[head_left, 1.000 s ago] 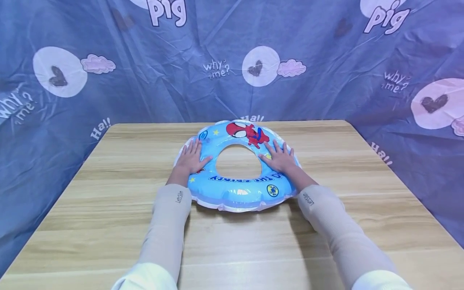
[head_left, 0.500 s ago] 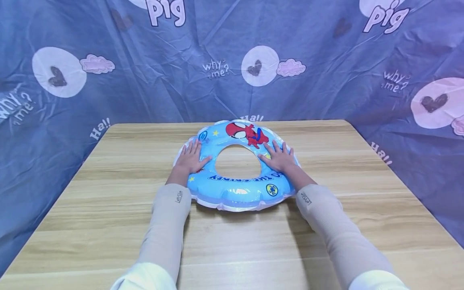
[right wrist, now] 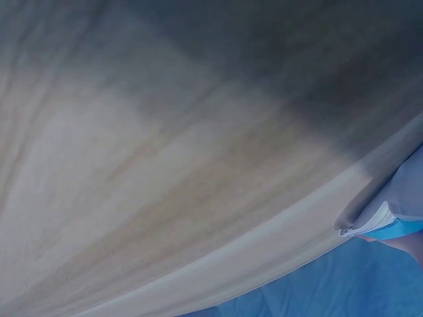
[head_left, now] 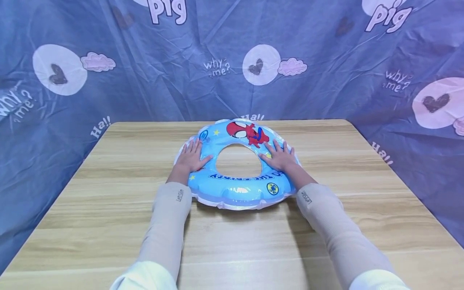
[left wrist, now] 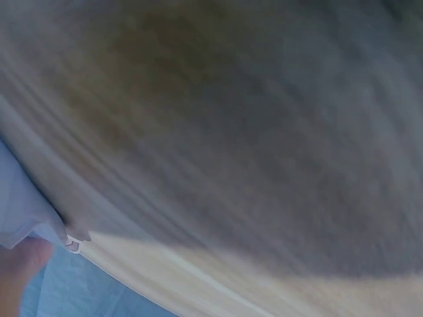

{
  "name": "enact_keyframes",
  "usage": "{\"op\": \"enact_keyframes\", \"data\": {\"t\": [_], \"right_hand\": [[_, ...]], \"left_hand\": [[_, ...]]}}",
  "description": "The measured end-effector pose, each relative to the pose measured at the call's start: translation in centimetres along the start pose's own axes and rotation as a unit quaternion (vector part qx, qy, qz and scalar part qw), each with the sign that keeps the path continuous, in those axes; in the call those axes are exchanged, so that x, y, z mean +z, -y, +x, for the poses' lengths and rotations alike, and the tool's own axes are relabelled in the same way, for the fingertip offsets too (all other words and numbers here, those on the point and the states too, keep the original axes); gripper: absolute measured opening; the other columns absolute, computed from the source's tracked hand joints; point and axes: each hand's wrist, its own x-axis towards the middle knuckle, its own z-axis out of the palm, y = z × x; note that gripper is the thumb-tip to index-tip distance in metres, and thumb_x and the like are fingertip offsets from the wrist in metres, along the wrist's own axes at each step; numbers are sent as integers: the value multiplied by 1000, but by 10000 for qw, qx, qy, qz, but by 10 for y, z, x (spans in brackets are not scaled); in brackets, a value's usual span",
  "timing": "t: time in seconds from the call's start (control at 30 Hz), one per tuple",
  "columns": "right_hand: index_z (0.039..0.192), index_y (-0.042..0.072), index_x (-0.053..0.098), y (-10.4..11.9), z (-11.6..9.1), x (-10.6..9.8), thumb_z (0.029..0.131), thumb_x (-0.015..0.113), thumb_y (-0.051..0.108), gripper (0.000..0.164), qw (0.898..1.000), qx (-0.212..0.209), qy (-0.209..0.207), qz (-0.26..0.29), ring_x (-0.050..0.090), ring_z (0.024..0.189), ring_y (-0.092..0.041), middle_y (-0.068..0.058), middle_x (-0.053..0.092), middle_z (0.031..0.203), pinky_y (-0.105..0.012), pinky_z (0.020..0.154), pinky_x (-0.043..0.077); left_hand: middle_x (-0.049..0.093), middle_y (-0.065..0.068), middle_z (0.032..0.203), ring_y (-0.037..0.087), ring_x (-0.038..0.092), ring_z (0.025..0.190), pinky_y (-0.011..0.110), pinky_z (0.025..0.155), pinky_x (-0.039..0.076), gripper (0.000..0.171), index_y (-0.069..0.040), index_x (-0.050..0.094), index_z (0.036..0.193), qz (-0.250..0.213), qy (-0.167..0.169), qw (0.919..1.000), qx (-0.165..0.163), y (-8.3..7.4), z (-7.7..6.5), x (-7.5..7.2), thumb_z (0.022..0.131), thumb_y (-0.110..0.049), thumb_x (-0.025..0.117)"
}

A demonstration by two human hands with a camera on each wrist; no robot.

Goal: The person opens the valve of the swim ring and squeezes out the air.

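A blue inflatable swim ring with a red cartoon figure, yellow stars and lettering lies on the wooden table, puffed up with air. My left hand rests flat on its left side, fingers straight and spread, thumb toward the hole. On the right side my right hand lies the same way, palm down, fingertips near the red figure. In the left wrist view, part of the hand shows at the ring's pale edge. The right wrist view catches the ring's edge beside a bit of hand.
The light wooden table has rounded far corners. Behind it and at both sides hangs a blue printed cloth with words, hearts and clouds. Both forearms wear pale sleeves that stretch over the near part of the table.
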Motion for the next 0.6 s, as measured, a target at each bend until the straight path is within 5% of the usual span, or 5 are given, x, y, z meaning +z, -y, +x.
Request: {"op": "enact_keyframes", "data": {"t": [0.6], "right_hand": [[149, 21, 4, 0, 2, 1, 89, 20, 66, 77, 10000, 54, 17, -70, -11, 131, -47, -18, -4, 151, -65, 98, -6]], "left_hand": [[-7, 17, 151, 30, -13, 135, 44, 106, -8, 82, 1, -2, 145, -97, -11, 9999, 61, 1, 2, 1, 93, -58, 22]]}}
